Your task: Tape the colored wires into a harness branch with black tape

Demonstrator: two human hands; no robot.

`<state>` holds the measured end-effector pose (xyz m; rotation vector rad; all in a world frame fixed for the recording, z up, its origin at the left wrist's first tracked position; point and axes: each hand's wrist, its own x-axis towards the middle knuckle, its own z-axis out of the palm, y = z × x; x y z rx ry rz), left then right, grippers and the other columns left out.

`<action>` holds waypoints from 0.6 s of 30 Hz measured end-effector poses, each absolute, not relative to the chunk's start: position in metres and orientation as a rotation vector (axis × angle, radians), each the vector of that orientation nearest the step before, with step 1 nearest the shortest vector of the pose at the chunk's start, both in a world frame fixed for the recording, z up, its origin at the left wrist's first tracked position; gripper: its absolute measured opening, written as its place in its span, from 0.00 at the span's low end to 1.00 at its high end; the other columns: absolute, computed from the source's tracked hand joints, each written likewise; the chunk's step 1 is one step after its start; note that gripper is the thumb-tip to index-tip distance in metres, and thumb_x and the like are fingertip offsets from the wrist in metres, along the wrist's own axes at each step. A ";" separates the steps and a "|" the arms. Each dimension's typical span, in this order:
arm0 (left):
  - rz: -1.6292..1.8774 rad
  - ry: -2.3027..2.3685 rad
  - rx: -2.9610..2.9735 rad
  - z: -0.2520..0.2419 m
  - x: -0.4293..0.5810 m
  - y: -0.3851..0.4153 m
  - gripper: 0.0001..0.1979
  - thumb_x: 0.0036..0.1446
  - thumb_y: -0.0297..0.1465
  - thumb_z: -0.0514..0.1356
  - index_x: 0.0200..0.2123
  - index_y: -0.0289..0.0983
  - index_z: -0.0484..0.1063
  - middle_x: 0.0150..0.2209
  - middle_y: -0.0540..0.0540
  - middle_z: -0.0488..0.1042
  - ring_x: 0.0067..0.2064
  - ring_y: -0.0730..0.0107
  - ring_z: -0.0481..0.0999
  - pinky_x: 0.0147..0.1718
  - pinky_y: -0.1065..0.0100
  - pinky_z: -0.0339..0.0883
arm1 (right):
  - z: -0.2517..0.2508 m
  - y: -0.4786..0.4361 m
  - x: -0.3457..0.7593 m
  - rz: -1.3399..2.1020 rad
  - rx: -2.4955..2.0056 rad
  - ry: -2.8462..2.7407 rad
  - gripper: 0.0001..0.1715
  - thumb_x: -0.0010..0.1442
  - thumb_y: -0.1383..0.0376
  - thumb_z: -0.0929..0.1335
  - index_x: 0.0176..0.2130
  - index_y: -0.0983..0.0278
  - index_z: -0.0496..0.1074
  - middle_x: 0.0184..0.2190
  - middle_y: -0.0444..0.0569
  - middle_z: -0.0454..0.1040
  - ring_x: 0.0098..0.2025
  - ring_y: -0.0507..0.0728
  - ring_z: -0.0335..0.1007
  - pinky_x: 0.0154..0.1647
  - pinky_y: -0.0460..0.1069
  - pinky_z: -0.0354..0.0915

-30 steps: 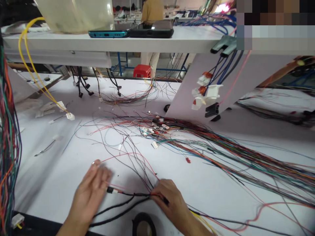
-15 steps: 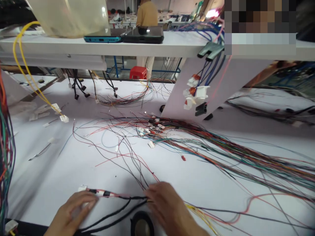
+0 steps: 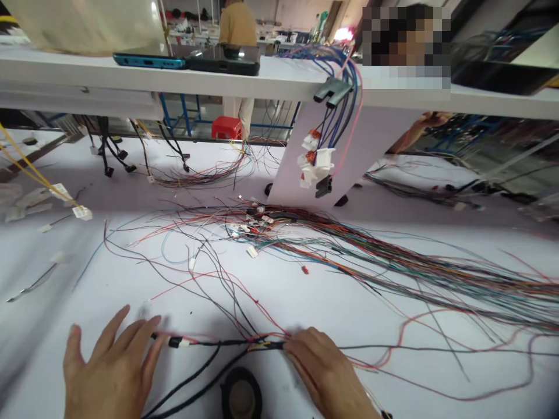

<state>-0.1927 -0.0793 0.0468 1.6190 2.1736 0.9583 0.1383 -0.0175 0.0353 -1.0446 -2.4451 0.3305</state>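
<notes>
My left hand (image 3: 111, 372) lies open on the white bench, fingers spread, its fingertips close to a black-taped wire section (image 3: 174, 341) with red and black leads. My right hand (image 3: 323, 372) has its fingers closed over the wire bundle (image 3: 266, 345) where the thin leads gather into black wires. Two black sleeved wires (image 3: 187, 381) run from that bundle towards the bench's near edge. A roll of black electrical tape (image 3: 241, 394) sits between my hands. A large multicoloured wire loom (image 3: 371, 267) fans out beyond them.
Small white connectors (image 3: 255, 218) cluster at the loom's end. A white shelf (image 3: 279, 87) crosses the bench, carrying phones (image 3: 222, 60) and holding hanging harnesses (image 3: 327, 122). Beyond stand a person (image 3: 236, 23) and a red stool (image 3: 226, 128). Another person's hand (image 3: 421, 125) shows at right.
My left hand has slid left off the taped wire and spread open. My right hand has moved right along the bundle. The whole scene has shifted left in view.
</notes>
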 end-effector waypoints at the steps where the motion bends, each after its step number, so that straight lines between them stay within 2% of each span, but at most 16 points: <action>1: 0.932 2.115 1.757 0.046 -0.187 -0.075 0.11 0.50 0.38 0.63 0.39 0.47 0.77 0.38 0.44 0.78 0.54 0.44 0.66 0.55 0.43 0.47 | 0.026 -0.020 0.138 0.235 -1.056 -2.442 0.16 0.67 0.69 0.56 0.38 0.63 0.70 0.31 0.51 0.73 0.33 0.57 0.66 0.34 0.52 0.63; 4: 0.749 1.724 2.237 0.036 -0.161 -0.062 0.09 0.55 0.33 0.60 0.40 0.43 0.75 0.38 0.44 0.77 0.42 0.57 0.73 0.45 0.58 0.64 | 0.010 -0.021 0.133 0.103 -1.062 -2.513 0.16 0.66 0.73 0.56 0.38 0.64 0.70 0.32 0.52 0.73 0.34 0.58 0.66 0.34 0.52 0.60; 5: 0.658 1.622 2.328 0.030 -0.151 -0.059 0.08 0.55 0.32 0.59 0.39 0.41 0.74 0.38 0.44 0.77 0.39 0.60 0.74 0.40 0.61 0.67 | 0.009 -0.020 0.131 0.101 -1.054 -2.565 0.15 0.65 0.74 0.57 0.37 0.64 0.70 0.32 0.51 0.72 0.34 0.58 0.65 0.34 0.52 0.60; 8: 0.445 1.621 2.454 0.013 -0.121 -0.060 0.10 0.51 0.30 0.62 0.39 0.39 0.71 0.37 0.43 0.75 0.36 0.57 0.73 0.35 0.58 0.69 | 0.021 -0.012 0.127 0.157 -1.022 -2.761 0.12 0.60 0.77 0.61 0.37 0.64 0.69 0.33 0.49 0.71 0.34 0.58 0.65 0.35 0.52 0.58; 10: 0.444 1.690 2.459 0.006 -0.109 -0.065 0.13 0.50 0.28 0.62 0.42 0.38 0.69 0.39 0.41 0.73 0.38 0.56 0.73 0.35 0.58 0.69 | 0.031 -0.006 0.125 0.188 -0.996 -2.899 0.11 0.58 0.78 0.62 0.36 0.63 0.67 0.33 0.48 0.70 0.34 0.57 0.65 0.34 0.51 0.58; 12: 0.493 1.773 2.402 0.002 -0.105 -0.071 0.12 0.51 0.28 0.61 0.41 0.36 0.68 0.40 0.40 0.72 0.38 0.58 0.73 0.33 0.61 0.69 | 0.039 -0.001 0.124 0.175 -0.944 -3.019 0.11 0.57 0.78 0.63 0.34 0.64 0.66 0.31 0.48 0.69 0.31 0.56 0.65 0.31 0.50 0.57; 15: 0.428 1.870 2.320 -0.001 -0.110 -0.080 0.05 0.54 0.31 0.60 0.34 0.37 0.68 0.34 0.43 0.73 0.34 0.59 0.73 0.28 0.63 0.67 | 0.044 0.004 0.121 0.158 -0.869 -3.132 0.11 0.54 0.79 0.63 0.34 0.64 0.65 0.29 0.46 0.69 0.26 0.55 0.63 0.26 0.50 0.53; 18: 0.353 1.858 2.313 -0.002 -0.117 -0.084 0.08 0.55 0.34 0.60 0.37 0.37 0.69 0.32 0.44 0.74 0.33 0.59 0.74 0.30 0.62 0.66 | 0.052 0.004 0.118 0.165 -0.903 -3.103 0.11 0.54 0.77 0.64 0.35 0.63 0.64 0.29 0.46 0.69 0.27 0.56 0.62 0.27 0.50 0.52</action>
